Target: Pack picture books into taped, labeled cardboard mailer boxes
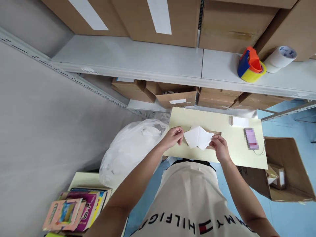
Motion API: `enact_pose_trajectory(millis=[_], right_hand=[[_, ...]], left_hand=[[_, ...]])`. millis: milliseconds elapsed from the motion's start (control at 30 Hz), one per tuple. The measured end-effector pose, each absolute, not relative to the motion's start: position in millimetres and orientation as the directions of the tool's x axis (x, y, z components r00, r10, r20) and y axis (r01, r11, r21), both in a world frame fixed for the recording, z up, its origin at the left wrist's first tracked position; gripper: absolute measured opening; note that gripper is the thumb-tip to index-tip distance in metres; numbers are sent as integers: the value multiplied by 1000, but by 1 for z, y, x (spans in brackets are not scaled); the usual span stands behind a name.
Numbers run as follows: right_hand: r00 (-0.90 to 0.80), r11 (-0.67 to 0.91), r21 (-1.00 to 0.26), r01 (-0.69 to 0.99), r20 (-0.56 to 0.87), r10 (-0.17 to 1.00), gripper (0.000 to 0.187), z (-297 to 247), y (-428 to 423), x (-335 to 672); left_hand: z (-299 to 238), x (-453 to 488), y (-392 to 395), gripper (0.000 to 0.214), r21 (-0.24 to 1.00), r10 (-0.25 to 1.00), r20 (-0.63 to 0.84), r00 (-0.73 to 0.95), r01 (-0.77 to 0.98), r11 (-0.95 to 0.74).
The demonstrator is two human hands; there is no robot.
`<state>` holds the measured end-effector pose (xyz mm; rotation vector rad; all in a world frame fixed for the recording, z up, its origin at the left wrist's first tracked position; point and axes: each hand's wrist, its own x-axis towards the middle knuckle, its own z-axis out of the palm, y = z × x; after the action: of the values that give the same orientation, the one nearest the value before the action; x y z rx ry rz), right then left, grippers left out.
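Note:
A white creased piece (pixel 198 137), shaped like a fold-flat face mask with a ridge down its middle, is stretched between my hands above the table (pixel 187 117). At its left corner, my left hand (pixel 174 136) is closed in a pinch; the exact grip point is too small to make out. My right hand (pixel 219 146) pinches the right corner between thumb and fingers. Under the white piece lies a flat brown cardboard piece (pixel 217 134), partly covered. To the right on the table are a small white box (pixel 239 121) and a purple phone (pixel 251 138), which is blurred out.
A large translucent plastic bag (pixel 128 148) bulges against the table's left side. An open carton (pixel 291 164) with small boxes stands at the right. Ahead, a shelf (pixel 138 52) holds cartons, a tape dispenser (pixel 250 65) and white rolls (pixel 280 59). Books (pixel 74 210) lie lower left.

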<state>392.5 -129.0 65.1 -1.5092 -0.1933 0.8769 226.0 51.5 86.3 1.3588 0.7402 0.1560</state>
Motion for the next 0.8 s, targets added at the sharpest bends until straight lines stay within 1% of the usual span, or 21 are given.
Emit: enact_pose_trajectory(millis=[167, 300, 400, 467, 567, 633, 667, 767, 800], right_hand=[[723, -200, -903, -379, -424, 545, 23, 55, -132, 417], [791, -214, -915, -343, -404, 459, 24, 52, -136, 432], [857, -215, -926, -311, -371, 357, 24, 51, -138, 441], [882, -216, -932, -293, -350, 315, 24, 52, -139, 445], [886, -214, -940, -267, -327, 329, 24, 52, -139, 445], [881, -214, -945, -248, -312, 357, 24, 52, -139, 441], [877, -216, -947, -238, -305, 371, 25, 52, -139, 439], [871, -213, -952, -218, -288, 398, 27, 52, -138, 429], [872, -207, -955, -212, -280, 401, 28, 52, -139, 425]], left_hand=[[81, 230, 79, 15, 880, 572, -476, 668, 366, 304], [74, 234, 102, 13, 872, 654, -481, 584, 395, 289], [70, 239, 123, 14, 877, 710, -447, 545, 424, 226], [69, 245, 141, 15, 875, 742, -409, 530, 460, 154], [68, 259, 172, 13, 870, 820, -295, 491, 493, 18], [68, 271, 196, 10, 887, 887, -197, 417, 461, -20], [68, 277, 207, 9, 908, 919, -165, 359, 420, -1], [65, 286, 237, 3, 973, 973, -139, 185, 208, 99], [64, 285, 243, 6, 984, 979, -122, 162, 145, 98]])
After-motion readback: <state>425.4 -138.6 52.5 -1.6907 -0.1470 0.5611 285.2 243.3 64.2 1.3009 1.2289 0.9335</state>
